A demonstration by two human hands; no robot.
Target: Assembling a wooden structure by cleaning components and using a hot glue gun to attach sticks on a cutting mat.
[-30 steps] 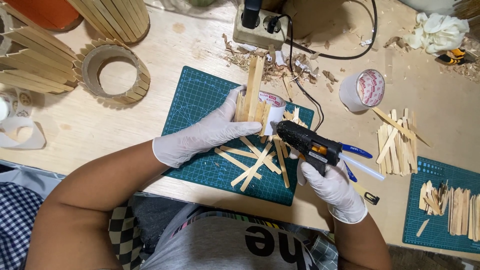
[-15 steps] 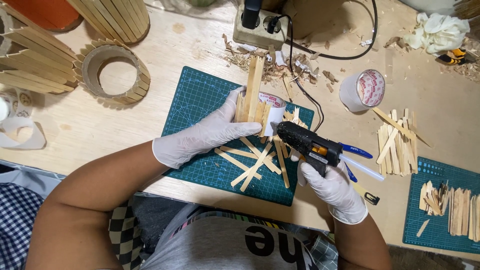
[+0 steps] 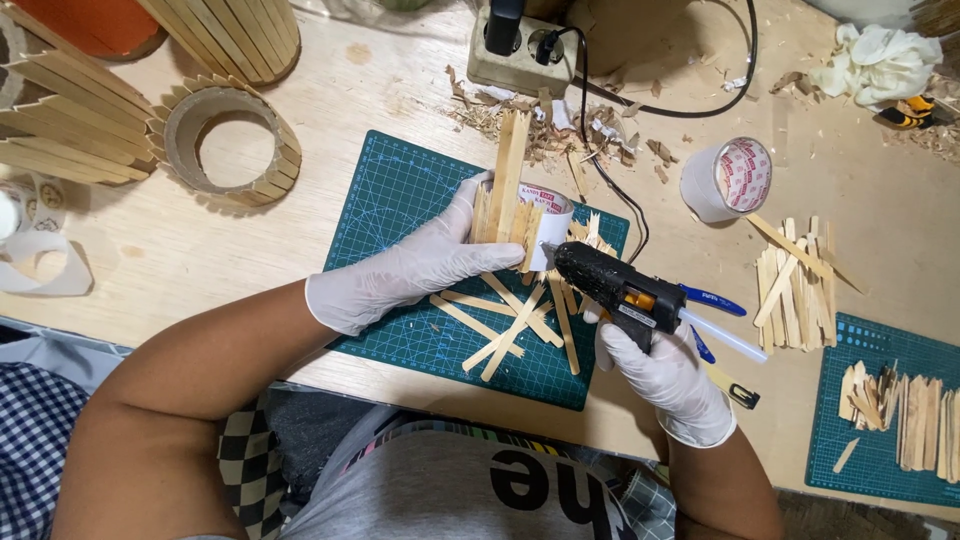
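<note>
The gloved left hand (image 3: 405, 272) has its fingers (image 3: 470, 205) clamped around a tape roll clad in upright wooden sticks (image 3: 512, 200), which stands on the green cutting mat (image 3: 400, 200). The gloved right hand (image 3: 668, 378) has its fingers wrapped tight on the grip of a black glue gun (image 3: 608, 283) — its nozzle touches the roll's side. Loose sticks (image 3: 515, 325) lie crossed on the mat just below. Further out on the wooden surface (image 3: 180, 250) sit a stick pile (image 3: 797, 288), a second tape roll (image 3: 728, 180) and a stick-covered ring (image 3: 228, 150).
</note>
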